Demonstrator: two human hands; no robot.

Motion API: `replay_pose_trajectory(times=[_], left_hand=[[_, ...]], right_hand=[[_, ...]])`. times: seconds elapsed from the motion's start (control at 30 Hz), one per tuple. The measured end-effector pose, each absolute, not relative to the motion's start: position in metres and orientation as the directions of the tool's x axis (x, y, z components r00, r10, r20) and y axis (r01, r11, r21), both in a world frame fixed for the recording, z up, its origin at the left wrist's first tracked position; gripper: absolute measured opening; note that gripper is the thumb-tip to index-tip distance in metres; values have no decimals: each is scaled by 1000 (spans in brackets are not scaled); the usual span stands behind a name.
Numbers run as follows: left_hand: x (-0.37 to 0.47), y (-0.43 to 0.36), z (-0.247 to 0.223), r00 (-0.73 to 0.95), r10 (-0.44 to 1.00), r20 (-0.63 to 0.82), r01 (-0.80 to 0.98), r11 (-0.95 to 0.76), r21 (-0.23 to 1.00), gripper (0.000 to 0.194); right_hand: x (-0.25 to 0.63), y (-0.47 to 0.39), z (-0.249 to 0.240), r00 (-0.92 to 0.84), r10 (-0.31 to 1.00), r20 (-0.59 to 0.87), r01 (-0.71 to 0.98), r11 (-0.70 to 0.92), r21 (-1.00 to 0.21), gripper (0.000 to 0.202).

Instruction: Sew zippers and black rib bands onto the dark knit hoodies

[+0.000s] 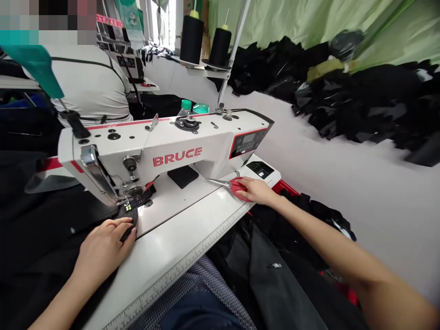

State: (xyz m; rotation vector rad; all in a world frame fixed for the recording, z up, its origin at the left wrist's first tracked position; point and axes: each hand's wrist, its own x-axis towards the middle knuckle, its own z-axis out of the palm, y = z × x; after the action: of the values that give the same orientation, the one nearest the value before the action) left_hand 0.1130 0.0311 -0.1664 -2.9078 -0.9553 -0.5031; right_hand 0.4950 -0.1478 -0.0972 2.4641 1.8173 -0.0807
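Observation:
A white sewing machine point(178, 151) marked BRUCE stands across the middle of the view. My left hand point(106, 243) is closed on black fabric point(134, 220) just in front of the needle area, its thumb and fingers pinching the cloth's edge. On the right part of the machine bed, my right hand point(252, 190) is wrapped round the red handles of a pair of scissors point(223, 182). The scissors' metal blades point left, over the white table. A black square piece point(183, 176) lies on the bed under the machine's arm.
Two black thread cones point(191, 40) stand behind the machine, near bottles with green caps point(186, 104). Black cloth heaps point(371, 91) lie at the back right. Dark garments point(275, 270) hang by the table's front edge, which carries a ruler point(192, 254). A person in white point(89, 82) is behind.

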Motion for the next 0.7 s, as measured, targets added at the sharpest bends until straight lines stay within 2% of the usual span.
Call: replay_pose_trajectory(times=[0.17, 0.23, 0.33, 0.43, 0.53, 0.6, 0.7], left_hand=[[114, 22, -156, 756, 564, 333, 587, -809, 38, 35], [112, 18, -149, 772, 562, 298, 565, -821, 84, 34], [104, 16, -133, 814, 557, 167, 523, -827, 206, 37], [94, 24, -116, 804, 593, 54, 556, -780, 285, 40], [88, 39, -104, 767, 639, 58, 617, -759, 205, 40], [90, 53, -99, 786, 615, 72, 609, -788, 88, 39], [98, 77, -96, 850, 527, 12, 523, -839, -149, 34]], right_hand=[[528, -140, -85, 197, 971, -133, 973, -210, -92, 34], [531, -133, -87, 131, 980, -147, 978, -152, -144, 35], [540, -125, -100, 82, 983, -167, 971, -117, -208, 37], [551, -119, -114, 163, 973, -165, 972, -187, -140, 39], [531, -116, -116, 151, 986, -71, 987, -154, -39, 37], [492, -109, -113, 44, 998, 40, 999, -44, -14, 36], [411, -81, -115, -291, 954, 72, 943, 299, -144, 34]])
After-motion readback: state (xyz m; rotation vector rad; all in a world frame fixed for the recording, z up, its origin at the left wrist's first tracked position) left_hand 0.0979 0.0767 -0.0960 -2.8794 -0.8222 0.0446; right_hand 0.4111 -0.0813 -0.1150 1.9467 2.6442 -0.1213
